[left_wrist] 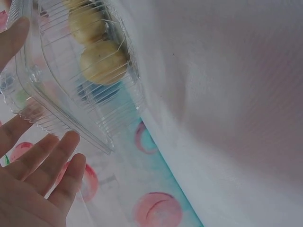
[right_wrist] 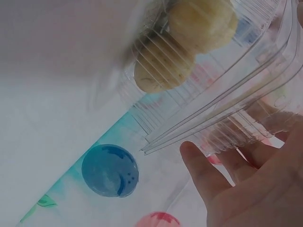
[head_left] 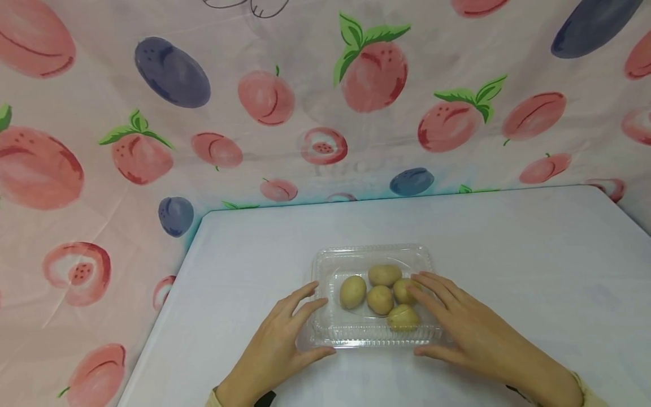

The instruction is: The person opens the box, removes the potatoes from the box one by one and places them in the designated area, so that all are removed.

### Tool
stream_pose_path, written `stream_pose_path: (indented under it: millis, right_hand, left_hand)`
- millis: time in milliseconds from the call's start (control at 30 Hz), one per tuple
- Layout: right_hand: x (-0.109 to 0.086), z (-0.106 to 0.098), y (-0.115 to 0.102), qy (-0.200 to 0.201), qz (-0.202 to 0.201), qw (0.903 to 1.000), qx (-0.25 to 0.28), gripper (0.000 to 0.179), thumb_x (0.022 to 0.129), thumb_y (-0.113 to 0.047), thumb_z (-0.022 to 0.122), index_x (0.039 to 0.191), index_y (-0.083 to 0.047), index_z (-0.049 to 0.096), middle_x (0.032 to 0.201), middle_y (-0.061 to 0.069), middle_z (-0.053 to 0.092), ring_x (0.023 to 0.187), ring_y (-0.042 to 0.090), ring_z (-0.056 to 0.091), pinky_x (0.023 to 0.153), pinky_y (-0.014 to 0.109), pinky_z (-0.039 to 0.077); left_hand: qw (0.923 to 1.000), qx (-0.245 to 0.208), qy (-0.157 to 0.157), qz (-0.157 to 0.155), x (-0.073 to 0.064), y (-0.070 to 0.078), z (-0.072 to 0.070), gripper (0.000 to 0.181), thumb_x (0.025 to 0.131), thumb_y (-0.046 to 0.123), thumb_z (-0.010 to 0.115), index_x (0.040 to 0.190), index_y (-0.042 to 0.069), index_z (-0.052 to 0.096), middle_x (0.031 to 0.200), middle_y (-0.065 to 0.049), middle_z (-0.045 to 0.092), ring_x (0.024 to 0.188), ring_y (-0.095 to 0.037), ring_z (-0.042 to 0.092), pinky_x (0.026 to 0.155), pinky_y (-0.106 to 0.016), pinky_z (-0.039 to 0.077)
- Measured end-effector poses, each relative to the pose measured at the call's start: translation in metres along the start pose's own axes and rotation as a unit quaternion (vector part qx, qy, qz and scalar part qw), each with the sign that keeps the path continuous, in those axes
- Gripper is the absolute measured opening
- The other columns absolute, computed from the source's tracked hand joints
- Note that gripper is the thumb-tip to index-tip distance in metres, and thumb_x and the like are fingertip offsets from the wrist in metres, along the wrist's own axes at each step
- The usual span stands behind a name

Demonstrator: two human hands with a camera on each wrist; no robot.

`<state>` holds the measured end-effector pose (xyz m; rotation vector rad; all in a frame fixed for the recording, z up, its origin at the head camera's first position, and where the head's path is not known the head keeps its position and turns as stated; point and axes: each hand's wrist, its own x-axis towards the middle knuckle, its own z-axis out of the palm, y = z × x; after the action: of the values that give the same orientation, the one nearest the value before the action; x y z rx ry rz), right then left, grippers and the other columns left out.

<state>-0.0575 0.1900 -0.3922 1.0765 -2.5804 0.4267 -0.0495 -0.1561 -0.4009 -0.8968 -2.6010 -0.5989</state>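
A clear plastic clamshell box [head_left: 356,338] sits on the white table with its lid down. Inside it lie several small yellow potatoes [head_left: 380,300], seen through the plastic. My left hand [head_left: 277,336] is at the box's left side, fingers spread and thumb near the front left corner. On the opposite side, my right hand [head_left: 473,328] has its fingers over the right edge of the lid and its thumb by the front edge. Both wrist views show the fingers loosely extended along the ridged rim, with fingertips right at the plastic.
The white table [head_left: 244,254] has a far edge and a left edge in view. Behind it hangs a pale cloth [head_left: 285,34] printed with peaches and dark blue fruit. A dark strip [head_left: 265,399] shows by the left wrist.
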Motion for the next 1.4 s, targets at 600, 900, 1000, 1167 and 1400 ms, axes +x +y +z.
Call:
stream_pose_path:
  millis: [600,900,1000,1167,1400]
  right_hand:
    - [0.0,-0.007,0.0,-0.001,0.011,0.9999,-0.006,0.087,0.074,-0.06,0.079,0.142,-0.015,0.051,0.149,0.001,0.044,0.134,0.017,0.043,0.113,0.005,0.014]
    - [0.003,-0.009,0.001,0.02,-0.01,0.9997,-0.001,0.083,0.075,-0.059,0.079,0.139,-0.012,0.055,0.148,0.004,0.047,0.132,0.021,0.046,0.115,0.004,0.008]
    - [0.004,-0.011,0.001,0.032,-0.014,0.9994,0.006,0.081,0.076,-0.061,0.078,0.137,-0.012,0.057,0.145,0.006,0.051,0.13,0.022,0.049,0.115,0.004,0.007]
    - [0.005,-0.013,0.0,0.037,-0.017,0.9992,0.004,0.078,0.076,-0.059,0.079,0.134,-0.011,0.06,0.144,0.007,0.054,0.13,0.024,0.05,0.116,0.005,0.008]
    - [0.006,-0.014,0.002,0.08,-0.044,0.9959,-0.002,0.07,0.084,-0.064,0.069,0.13,-0.011,0.065,0.139,0.007,0.06,0.125,0.026,0.057,0.118,0.011,0.018]
  left_hand:
    - [0.9998,-0.017,-0.004,-0.008,0.0,-0.001,0.001,0.074,0.072,0.053,0.085,0.133,0.02,0.058,0.152,0.0,0.044,0.13,-0.018,0.053,0.099,-0.039,0.053]
    - [0.9996,-0.029,0.004,-0.003,0.0,-0.002,0.0,0.074,0.073,0.051,0.085,0.133,0.019,0.058,0.152,0.002,0.044,0.13,-0.018,0.054,0.099,-0.039,0.054]
    - [0.9995,-0.03,0.001,-0.006,-0.001,-0.001,-0.001,0.074,0.073,0.051,0.085,0.134,0.019,0.058,0.153,0.003,0.043,0.131,-0.017,0.053,0.099,-0.038,0.054]
    - [0.9996,-0.027,0.005,-0.002,-0.001,-0.002,0.0,0.074,0.072,0.05,0.086,0.134,0.019,0.058,0.152,0.002,0.043,0.13,-0.018,0.054,0.097,-0.04,0.055]
    - [0.9998,-0.013,0.01,0.009,0.0,-0.002,-0.001,0.071,0.073,0.048,0.086,0.131,0.014,0.063,0.15,-0.003,0.049,0.128,-0.02,0.056,0.1,-0.037,0.054]
